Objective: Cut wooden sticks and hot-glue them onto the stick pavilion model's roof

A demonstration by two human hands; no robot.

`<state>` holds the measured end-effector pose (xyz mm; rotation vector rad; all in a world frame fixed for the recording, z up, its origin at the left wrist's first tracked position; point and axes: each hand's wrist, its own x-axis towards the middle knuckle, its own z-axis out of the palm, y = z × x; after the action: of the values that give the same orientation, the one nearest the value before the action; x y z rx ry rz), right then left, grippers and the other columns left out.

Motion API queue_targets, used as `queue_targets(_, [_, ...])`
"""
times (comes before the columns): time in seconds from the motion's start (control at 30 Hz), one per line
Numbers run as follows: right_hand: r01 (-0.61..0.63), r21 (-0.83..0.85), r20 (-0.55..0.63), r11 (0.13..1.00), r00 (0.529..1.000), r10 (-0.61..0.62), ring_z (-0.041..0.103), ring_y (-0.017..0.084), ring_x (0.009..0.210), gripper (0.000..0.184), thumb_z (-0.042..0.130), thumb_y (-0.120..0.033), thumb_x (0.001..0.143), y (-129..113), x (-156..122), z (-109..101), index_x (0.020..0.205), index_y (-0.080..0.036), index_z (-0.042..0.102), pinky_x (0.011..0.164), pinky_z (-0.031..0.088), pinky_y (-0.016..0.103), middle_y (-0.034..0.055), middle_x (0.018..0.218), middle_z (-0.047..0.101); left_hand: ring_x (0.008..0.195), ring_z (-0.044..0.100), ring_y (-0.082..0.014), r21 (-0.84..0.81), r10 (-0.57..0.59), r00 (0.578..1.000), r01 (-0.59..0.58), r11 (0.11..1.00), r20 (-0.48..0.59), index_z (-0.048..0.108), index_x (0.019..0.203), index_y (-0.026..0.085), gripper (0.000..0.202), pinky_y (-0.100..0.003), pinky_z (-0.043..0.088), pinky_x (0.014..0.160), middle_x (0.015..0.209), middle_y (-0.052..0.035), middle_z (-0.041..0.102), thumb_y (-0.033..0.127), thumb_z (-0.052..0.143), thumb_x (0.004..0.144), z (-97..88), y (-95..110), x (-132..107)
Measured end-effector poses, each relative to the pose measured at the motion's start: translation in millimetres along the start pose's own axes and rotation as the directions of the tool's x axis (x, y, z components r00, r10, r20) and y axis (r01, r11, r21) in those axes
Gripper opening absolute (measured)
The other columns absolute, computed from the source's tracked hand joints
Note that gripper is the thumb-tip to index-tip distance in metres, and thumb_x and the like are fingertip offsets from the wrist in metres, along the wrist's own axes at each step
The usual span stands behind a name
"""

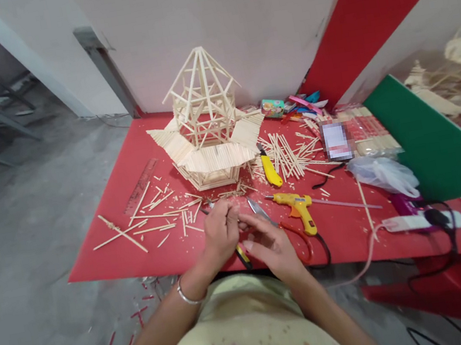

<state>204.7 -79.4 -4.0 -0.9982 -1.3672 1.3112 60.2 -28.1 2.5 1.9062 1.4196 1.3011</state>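
My left hand point(222, 232) is closed with its fingertips pinched together; whatever is between them is too small to make out. Against those fingertips rest the fingers of my right hand point(271, 246), stretched out with the thumb apart. Beneath my hands lies a tool with a black-and-yellow handle point(243, 256), mostly covered. Close by on the right are red-handled scissors point(301, 238), partly hidden, and a yellow glue gun point(301, 207) with a clear glue stick in its back. Beyond my hands stands a pagoda-like model point(209, 116) of thin wooden sticks, its upper frame open.
Cut sticks point(157, 228) litter the red tabletop point(113, 263) beside a clear ruler point(140, 187). A yellow utility knife point(270, 170) lies near a stick pile point(284, 154). Rightward are stick packs point(368, 127), a plastic bag point(387, 174), a power strip point(406, 223) with cords and a green board point(435, 145).
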Motion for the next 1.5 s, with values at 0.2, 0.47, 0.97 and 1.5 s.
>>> queue_targets(0.2, [-0.040,-0.225,-0.001,0.974,0.999,0.041,0.064,0.016,0.089,0.029,0.059,-0.027,0.092,-7.6,5.5,7.4,0.120,-0.025,0.067,0.080,0.052,0.029,0.0047,0.099,0.068,0.052,0.043,-0.0115,0.207,-0.059,0.998,0.054,0.977,0.017,0.049,0.056,0.018,0.046,-0.027,0.027,0.055,0.053,0.0014,0.046,0.039,0.047,0.097,-32.0,-33.6,6.7])
queue_targets(0.47, [0.055,-0.469,0.001,0.881,0.998,-0.061,0.067,0.019,0.094,0.023,0.056,-0.033,0.094,3.8,17.0,17.8,0.108,-0.025,0.073,0.086,0.053,0.032,0.0057,0.103,0.073,0.050,0.039,-0.0102,-0.040,-0.262,0.910,0.263,0.964,-0.321,0.072,0.096,0.019,0.028,-0.024,0.034,0.053,0.054,0.0065,0.045,0.041,0.072,0.079,-48.0,-67.3,32.9])
queue_targets(0.97, [0.267,-0.780,0.016,0.567,0.913,-0.408,0.069,0.017,0.085,0.027,0.053,-0.023,0.095,-23.1,19.8,0.6,0.117,-0.023,0.068,0.078,0.055,0.029,0.0058,0.095,0.073,0.061,0.063,-0.0133,-0.009,0.099,0.988,-0.099,0.995,0.116,0.073,0.070,0.020,0.019,-0.023,0.047,0.056,0.068,-0.0043,0.070,0.025,0.066,0.087,-60.1,-51.0,-12.7])
queue_targets(1.5, [0.195,-0.748,0.123,0.635,0.980,-0.157,0.067,0.021,0.104,0.034,0.049,-0.026,0.096,10.8,15.2,-6.6,0.126,-0.028,0.065,0.095,0.052,0.037,0.0057,0.118,0.071,0.054,0.051,-0.0122,0.486,-0.113,0.989,0.143,0.862,-0.090,0.062,0.055,0.019,0.036,-0.026,0.030,0.053,0.058,-0.0001,0.060,0.043,0.069,0.081,-126.7,-68.5,9.5])
